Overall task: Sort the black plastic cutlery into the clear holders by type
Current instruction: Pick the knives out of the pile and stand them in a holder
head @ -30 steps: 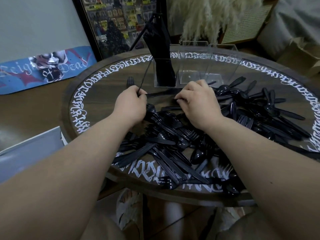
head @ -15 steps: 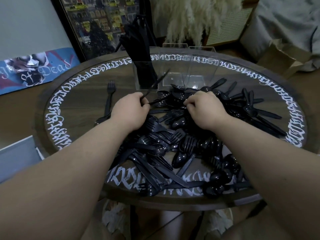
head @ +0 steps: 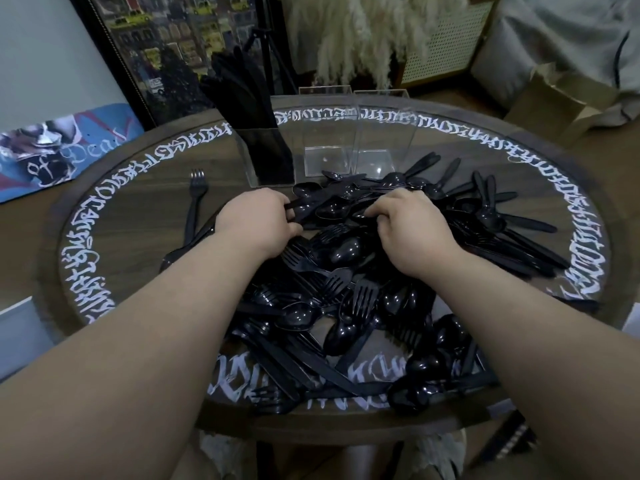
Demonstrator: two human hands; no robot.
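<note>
Since half a second back, both hands sit slightly further up the heap, toward the holders; the long piece slanting up from the left fist is no longer raised.

Head view: mid-sort, picking phase. Heap of loose black plastic forks, spoons and knives (head: 346, 289) covers the near and right part of the round dark wooden worktop with white lettering round its rim (head: 114, 237). Three clear square acrylic holders stand at the far edge: left one (head: 266, 157) packed with black knives, the middle one (head: 327, 147) and right one (head: 377, 147) look empty.

Left hand (head: 256, 220): grip curled, pinching the end of a black handle at the heap's far side; type not readable. Right hand (head: 405, 220): fingers curled down into the spoons; whether it actually holds one I cannot tell.

One stray black plastic fork (head: 194, 206) lies alone left of the heap.

Next, my read: pull out one type, likely spoons, align handles, drop them in an empty holder.
</note>
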